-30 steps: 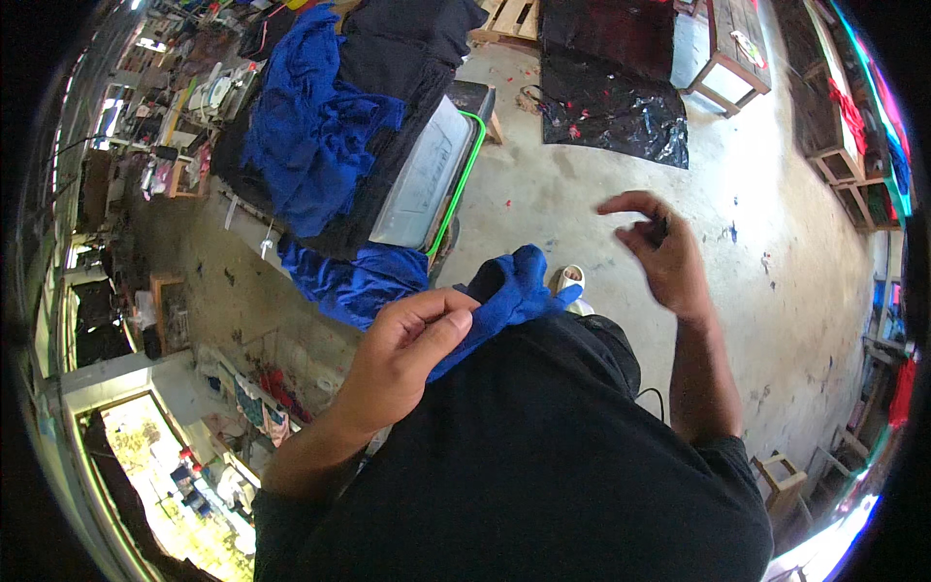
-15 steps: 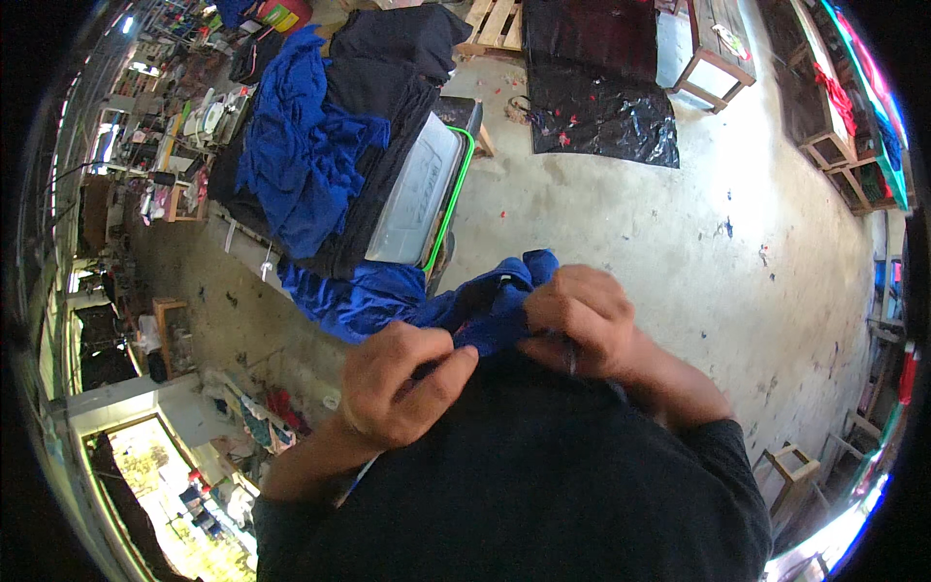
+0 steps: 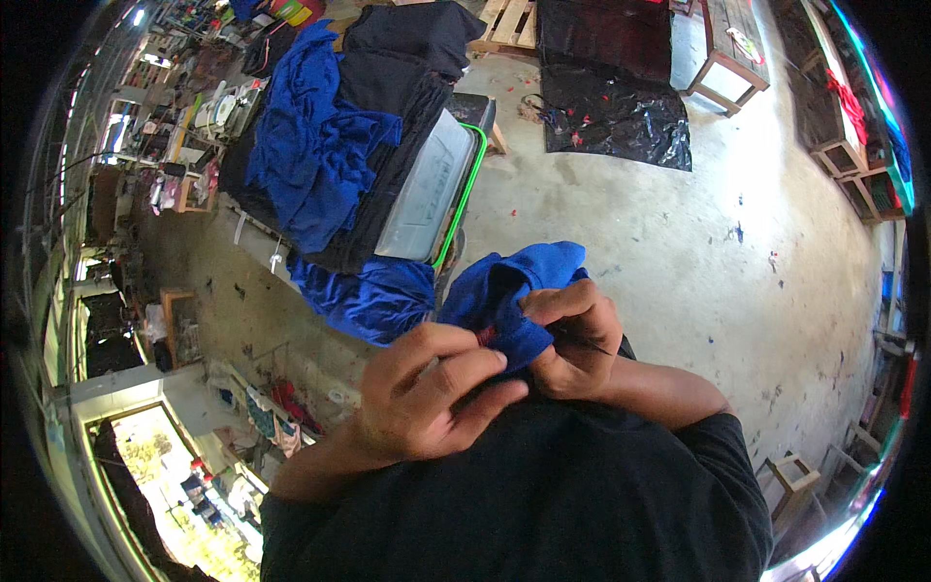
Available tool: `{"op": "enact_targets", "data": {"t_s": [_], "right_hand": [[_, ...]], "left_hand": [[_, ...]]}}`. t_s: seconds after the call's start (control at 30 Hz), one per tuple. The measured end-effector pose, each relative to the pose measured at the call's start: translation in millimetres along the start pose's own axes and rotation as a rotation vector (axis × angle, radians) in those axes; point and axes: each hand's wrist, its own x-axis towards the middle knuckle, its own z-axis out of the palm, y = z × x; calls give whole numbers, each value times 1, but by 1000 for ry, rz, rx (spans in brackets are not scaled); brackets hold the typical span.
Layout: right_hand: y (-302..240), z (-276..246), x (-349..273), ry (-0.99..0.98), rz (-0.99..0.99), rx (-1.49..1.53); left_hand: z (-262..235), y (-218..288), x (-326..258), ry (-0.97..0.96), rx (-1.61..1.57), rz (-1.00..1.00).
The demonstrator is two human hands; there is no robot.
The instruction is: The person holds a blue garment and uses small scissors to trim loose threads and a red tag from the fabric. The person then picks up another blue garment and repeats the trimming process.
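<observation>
Pinching, both at once: our fingers (image 3: 456,373) are closed on the blue cloth (image 3: 514,291), which sits bunched right at our chest.
Left hand (image 3: 432,393): curled shut, thumb and fingertips pressed onto the near edge of the fabric, where a small red spot shows against the blue.
Right hand (image 3: 572,335): also clenched on the fabric, knuckles up, with what looks like a thin dark thread or needle running out past it to the right; we cannot tell which.
Lie of the cloth: it runs up and away from our fingers, its bulk beyond the knuckles, slightly toward our right hand; the free end bulges above that hand.
Nearer hand: both touch it; the left covers the worked spot, the right backs it from behind.
Further out: a second blue heap (image 3: 373,296) hangs just beside our left hand, below a clear bin with a green rim (image 3: 432,189).
Beyond: blue and black garments (image 3: 320,155) are piled on the counter (image 3: 252,233), and a black plastic sheet (image 3: 616,116) lies on the concrete floor (image 3: 698,272).
</observation>
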Motion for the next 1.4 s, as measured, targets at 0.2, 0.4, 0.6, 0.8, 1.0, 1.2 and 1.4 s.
{"op": "enact_targets", "data": {"t_s": [0.2, 0.4, 0.6, 0.8, 1.0, 1.2, 1.4], "right_hand": [[-19, -17, 27, -177, -57, -455], [-42, -27, 56, -502, 189, -554], [-73, -31, 66, -567, 164, -431], [-52, -39, 55, -494, 418, -208], [-43, -31, 45, -407, 765, 108], [-39, -31, 46, -388, 696, 67], [-27, -27, 43, -245, 388, 22]], "left_hand": [[0, -28, -7, 2, 67, -196], [-5, -38, 4, -161, -51, -181], [-22, -24, 17, -242, -43, -58], [-34, -30, 14, -296, -351, -354], [-28, -21, 13, -270, -471, -556], [-31, -12, 19, -321, -461, -626], [-27, -13, 18, -299, -575, -706]]}}
